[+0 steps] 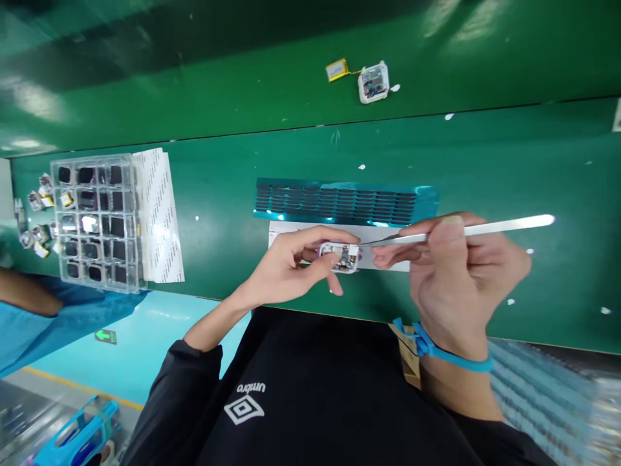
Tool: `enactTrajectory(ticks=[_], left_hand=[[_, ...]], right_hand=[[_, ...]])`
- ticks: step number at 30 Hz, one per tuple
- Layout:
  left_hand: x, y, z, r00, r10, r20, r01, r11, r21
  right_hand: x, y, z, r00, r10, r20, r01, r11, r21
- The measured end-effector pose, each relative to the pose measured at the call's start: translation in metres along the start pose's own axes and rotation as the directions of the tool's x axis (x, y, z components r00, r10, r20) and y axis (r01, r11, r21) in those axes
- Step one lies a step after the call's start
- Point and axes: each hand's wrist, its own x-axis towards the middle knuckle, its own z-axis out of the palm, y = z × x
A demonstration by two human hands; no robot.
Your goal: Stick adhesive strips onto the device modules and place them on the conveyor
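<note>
Plainly, from the head view, a small white-cased device [346, 260] sits just right of the frame's centre, held above the counter [218, 207]. The left hand [294, 266] has its grip pinched on the device, thumb over its left part. Its exposed electronics face up toward the camera, and its long axis runs left to right. The right hand [451, 278] has its grip closed on metal tweezers [509, 225], whose long axis also lies across the frame, rising slightly rightward; their tips point left at the device's upper right corner. Whether the tips touch it, or each other, is too fine to tell.

The thumb hides some of the electronics, and the hands cover parts of a white sheet [388, 243]. At the left edge, another person's arm [29, 294] is cut off; the lower right corner is blurred.
</note>
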Motion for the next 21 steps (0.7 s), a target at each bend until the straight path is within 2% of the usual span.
enactTrajectory(ticks=[2,4,10,21], left_hand=[[-0.002,0.008,0.003,0.998,-0.026,0.06,0.031,0.997,-0.07],[-0.004,0.012,0.006,0.998,-0.012,0.064,0.018,0.995,-0.095],[-0.012,0.016,0.011,0.999,-0.018,0.045,0.021,0.997,-0.071],[-0.016,0.017,0.017,0.999,-0.032,-0.036,0.03,0.999,-0.036]], right_hand=[[-0.001,-0.004,0.003,0.999,0.016,0.039,-0.016,1.0,0.02],[-0.003,-0.006,0.003,0.998,0.012,0.067,-0.013,1.0,0.024],[-0.009,-0.014,0.003,0.999,-0.022,0.045,0.024,0.999,-0.043],[-0.009,-0.013,0.01,1.0,-0.016,0.01,0.017,0.999,-0.042]])
